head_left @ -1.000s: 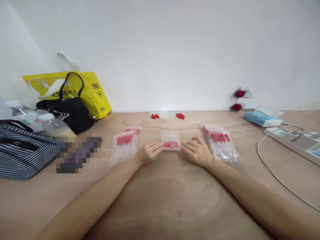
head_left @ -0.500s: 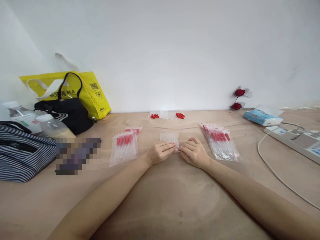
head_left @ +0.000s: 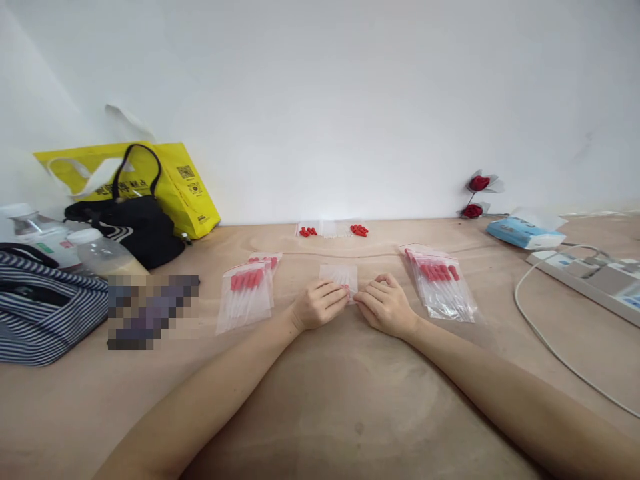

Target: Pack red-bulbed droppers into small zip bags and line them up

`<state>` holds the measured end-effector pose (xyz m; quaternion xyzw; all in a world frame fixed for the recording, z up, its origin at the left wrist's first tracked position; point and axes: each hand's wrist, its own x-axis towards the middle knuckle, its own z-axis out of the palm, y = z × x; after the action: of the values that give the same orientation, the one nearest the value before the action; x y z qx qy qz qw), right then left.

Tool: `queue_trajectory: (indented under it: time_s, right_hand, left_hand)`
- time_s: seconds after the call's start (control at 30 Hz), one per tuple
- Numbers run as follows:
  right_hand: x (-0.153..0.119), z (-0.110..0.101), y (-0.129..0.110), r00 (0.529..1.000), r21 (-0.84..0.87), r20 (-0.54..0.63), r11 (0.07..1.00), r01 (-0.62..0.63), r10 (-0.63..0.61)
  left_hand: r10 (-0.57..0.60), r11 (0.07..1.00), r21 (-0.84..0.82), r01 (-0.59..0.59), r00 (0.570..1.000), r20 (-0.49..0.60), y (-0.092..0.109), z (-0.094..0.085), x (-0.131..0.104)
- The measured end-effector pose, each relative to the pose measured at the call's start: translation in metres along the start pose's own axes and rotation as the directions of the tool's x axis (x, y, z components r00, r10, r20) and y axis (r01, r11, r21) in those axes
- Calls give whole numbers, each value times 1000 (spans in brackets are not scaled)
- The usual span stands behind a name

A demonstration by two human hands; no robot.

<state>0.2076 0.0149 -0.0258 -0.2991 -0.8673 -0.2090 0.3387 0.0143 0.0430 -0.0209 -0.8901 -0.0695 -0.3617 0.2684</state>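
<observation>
A small clear zip bag (head_left: 339,273) with thin clear tubes in it lies on the table between my hands. My left hand (head_left: 320,305) is closed at the bag's near left edge, with a bit of red showing by its fingertips. At the near right corner my right hand (head_left: 384,305) pinches the same edge, its fingers curled. Left of my hands is a pile of zip bags (head_left: 245,297) holding red-bulbed droppers. Another pile of filled zip bags (head_left: 443,283) lies to the right. What my fingers cover cannot be seen.
By the wall are red bulbs (head_left: 359,231) and clear tubes (head_left: 334,230). A yellow bag (head_left: 193,200), a black bag (head_left: 130,227) and a striped pouch (head_left: 50,307) stand left. A tissue pack (head_left: 525,232), a power strip (head_left: 590,277) and its cable (head_left: 537,340) lie right.
My left fingers have shifted slightly, uncovering more red near the bag's near edge. My right hand has barely moved. The whole view has shifted a little.
</observation>
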Motion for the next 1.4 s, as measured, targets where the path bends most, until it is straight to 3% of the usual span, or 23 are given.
queue_trajectory:
  time_s: [0.43, 0.87, 1.13, 1.27, 1.4]
  right_hand:
    - [-3, -2, 7, 996, -12, -68, 998, -58, 58]
    - [-6, -2, 17, 993, 24, -41, 994, -110, 110]
    - [-12, -2, 24, 975, 21, 57, 976, -218, 217]
    - [-15, -3, 28, 940, -2, 118, 947, -321, 319]
    - [-9, 0, 21, 959, 8, 122, 966, -260, 257]
  left_hand:
    - [11, 978, 207, -19, 999, 42, -9, -14, -4]
    - [-180, 963, 232, 136, 966, 186, -15, -17, -19]
    - [-162, 967, 227, 115, 966, 203, -12, -20, -16]
    - [-258, 960, 175, 220, 937, 237, -10, -23, -16]
    - [-341, 934, 197, 299, 909, 240, -8, -26, -12]
